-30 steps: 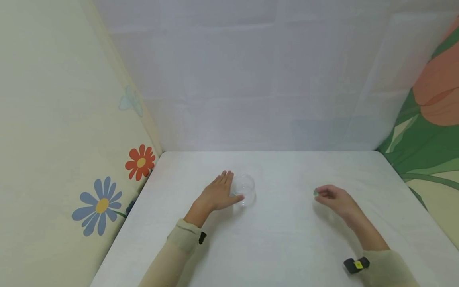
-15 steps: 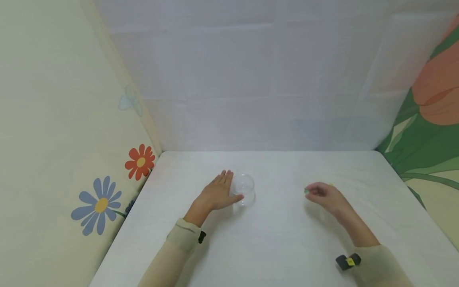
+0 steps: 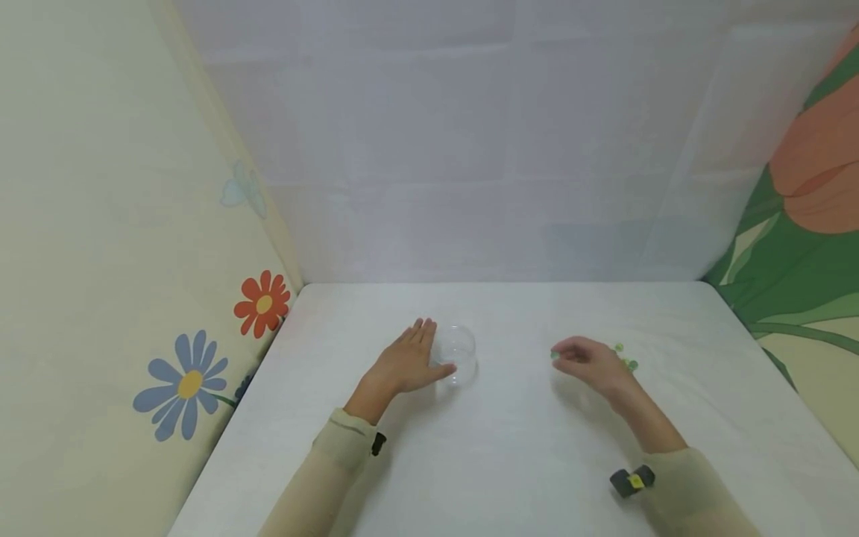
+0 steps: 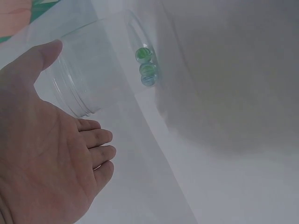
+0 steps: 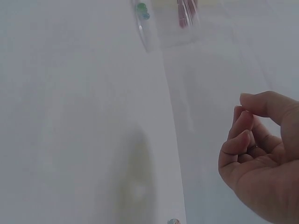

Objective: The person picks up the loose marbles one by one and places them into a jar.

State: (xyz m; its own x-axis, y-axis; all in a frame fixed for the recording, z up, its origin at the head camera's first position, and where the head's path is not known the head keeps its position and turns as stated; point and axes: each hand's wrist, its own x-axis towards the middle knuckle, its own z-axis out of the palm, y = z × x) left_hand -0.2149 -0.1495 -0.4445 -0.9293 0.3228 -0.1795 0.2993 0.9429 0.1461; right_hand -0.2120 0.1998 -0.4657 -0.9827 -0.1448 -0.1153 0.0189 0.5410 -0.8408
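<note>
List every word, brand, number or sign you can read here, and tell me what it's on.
None can be read: the clear jar and the marbles in it show no lettering.
The yellow patch on the black right-wrist device is too small to tell.

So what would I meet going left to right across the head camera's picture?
Blue-petalled flower with a yellow centre, red-petalled flower with a yellow centre, the person's left hand, a clear cylindrical jar, a small green marble, the person's right hand pinching it, loose green marbles, a large orange tulip.
</note>
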